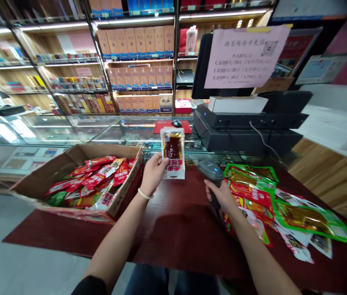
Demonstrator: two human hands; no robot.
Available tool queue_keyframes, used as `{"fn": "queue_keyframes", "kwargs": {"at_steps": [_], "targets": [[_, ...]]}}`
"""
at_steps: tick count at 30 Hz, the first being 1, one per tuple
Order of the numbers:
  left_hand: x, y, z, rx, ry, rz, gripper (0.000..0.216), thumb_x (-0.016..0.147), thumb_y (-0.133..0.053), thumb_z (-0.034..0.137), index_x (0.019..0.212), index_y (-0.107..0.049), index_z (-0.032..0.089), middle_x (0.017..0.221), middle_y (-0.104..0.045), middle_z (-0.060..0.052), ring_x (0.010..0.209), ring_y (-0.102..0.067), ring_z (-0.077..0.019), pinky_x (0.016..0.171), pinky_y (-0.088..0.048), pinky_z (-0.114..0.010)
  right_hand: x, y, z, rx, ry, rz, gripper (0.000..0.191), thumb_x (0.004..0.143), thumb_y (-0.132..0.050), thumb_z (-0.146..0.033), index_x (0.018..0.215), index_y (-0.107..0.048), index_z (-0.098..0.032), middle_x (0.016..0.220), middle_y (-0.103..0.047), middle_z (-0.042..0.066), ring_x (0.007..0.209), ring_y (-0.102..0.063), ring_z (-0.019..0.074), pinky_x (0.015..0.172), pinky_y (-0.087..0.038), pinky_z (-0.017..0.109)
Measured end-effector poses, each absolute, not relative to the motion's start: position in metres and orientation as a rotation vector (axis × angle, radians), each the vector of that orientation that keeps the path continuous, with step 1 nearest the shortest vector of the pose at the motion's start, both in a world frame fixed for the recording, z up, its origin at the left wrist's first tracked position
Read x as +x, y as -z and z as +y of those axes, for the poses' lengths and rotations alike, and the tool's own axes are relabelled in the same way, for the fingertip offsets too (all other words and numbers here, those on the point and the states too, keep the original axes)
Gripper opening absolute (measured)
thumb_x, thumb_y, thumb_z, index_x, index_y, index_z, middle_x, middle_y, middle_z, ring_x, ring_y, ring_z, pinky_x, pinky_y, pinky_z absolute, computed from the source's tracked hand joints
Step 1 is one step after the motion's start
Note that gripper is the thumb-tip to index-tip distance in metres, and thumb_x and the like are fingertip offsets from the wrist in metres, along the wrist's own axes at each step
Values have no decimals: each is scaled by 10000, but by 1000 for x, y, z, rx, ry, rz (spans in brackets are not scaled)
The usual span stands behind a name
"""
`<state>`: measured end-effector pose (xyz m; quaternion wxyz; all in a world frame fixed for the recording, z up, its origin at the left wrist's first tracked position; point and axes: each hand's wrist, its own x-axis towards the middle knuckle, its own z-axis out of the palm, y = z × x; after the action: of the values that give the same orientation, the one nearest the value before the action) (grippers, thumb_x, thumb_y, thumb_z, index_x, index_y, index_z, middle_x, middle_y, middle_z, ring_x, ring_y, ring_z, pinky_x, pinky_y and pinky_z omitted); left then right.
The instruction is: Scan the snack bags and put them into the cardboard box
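My left hand (154, 171) is closed on a small snack packet (172, 153), white and red with a clear window, held upright above the dark red table (176, 229). My right hand (221, 194) grips the handle of a grey barcode scanner (210, 170) whose head points toward the packet. The packet hangs just left of the scanner head, a short gap apart. A light band circles my left wrist.
A cardboard box (38, 180) of red snack packets sits at the left. Several green and red packets (271, 200) lie spread at the right. Behind are a glass counter (69, 131), a register with monitor (241, 123), a pink paper notice (245, 55) and stocked shelves (139, 61).
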<state>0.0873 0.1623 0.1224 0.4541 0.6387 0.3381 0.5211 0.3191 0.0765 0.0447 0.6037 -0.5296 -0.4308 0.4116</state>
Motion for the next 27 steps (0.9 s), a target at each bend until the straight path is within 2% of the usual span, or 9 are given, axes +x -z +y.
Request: {"fn": "queue_keyframes", "kwargs": {"at_steps": [3, 6, 9, 14, 19, 24, 27], "targets": [[46, -169, 139, 1709, -1379, 878, 303, 844, -608, 368, 1049, -631, 145, 923, -717, -64, 775, -656, -164, 731, -502, -261, 322, -48, 74, -1216, -973, -1027, 383, 758, -728, -490, 665, -513, -188, 515, -513, -41, 359, -467, 89, 353, -372, 212], [-8, -192, 141, 1842, -1522, 1117, 297, 837, -613, 390, 1015, -658, 156, 912, -723, -57, 773, -656, -163, 711, -498, -253, 322, -52, 73, -1238, -968, -1019, 395, 742, -741, -497, 640, -522, -184, 512, -510, -39, 359, -470, 90, 355, -384, 213], [-63, -189, 163, 1966, -1563, 1500, 290, 843, -586, 372, 1032, -668, 168, 934, -728, -55, 825, -662, -177, 761, -499, -272, 321, -53, 72, -1263, -975, -1018, 403, 746, -735, -509, 628, -532, -182, 507, -509, -34, 365, -471, 92, 361, -390, 213], [-116, -157, 195, 2074, -1241, 1926, 324, 809, -575, 248, 1101, -664, 139, 1069, -716, -122, 966, -667, -234, 899, -491, -354, 323, -49, 75, -1250, -966, -1030, 387, 746, -739, -500, 639, -541, -186, 524, -521, -34, 374, -481, 95, 371, -408, 218], [-111, -146, 193, 2135, -1264, 1843, 270, 854, -527, 278, 1031, -696, 165, 1021, -732, -89, 922, -676, -205, 872, -507, -314, 326, -49, 75, -1253, -941, -1004, 363, 751, -741, -474, 655, -543, -185, 522, -527, -35, 366, -480, 95, 361, -412, 221], [-87, -159, 177, 2321, -1291, 1683, 287, 891, -503, 330, 1045, -693, 179, 1017, -732, -71, 895, -674, -190, 845, -510, -292, 327, -64, 71, -1225, -943, -914, 329, 711, -774, -437, 805, -571, -196, 519, -532, -60, 342, -458, 89, 340, -396, 215], [-61, -173, 159, 2456, -1248, 1584, 298, 907, -487, 339, 1084, -677, 193, 1061, -720, -66, 920, -670, -195, 845, -512, -299, 332, -78, 64, -1231, -905, -914, 316, 725, -751, -441, 815, -565, -202, 520, -528, -65, 347, -453, 83, 345, -390, 209]]}}
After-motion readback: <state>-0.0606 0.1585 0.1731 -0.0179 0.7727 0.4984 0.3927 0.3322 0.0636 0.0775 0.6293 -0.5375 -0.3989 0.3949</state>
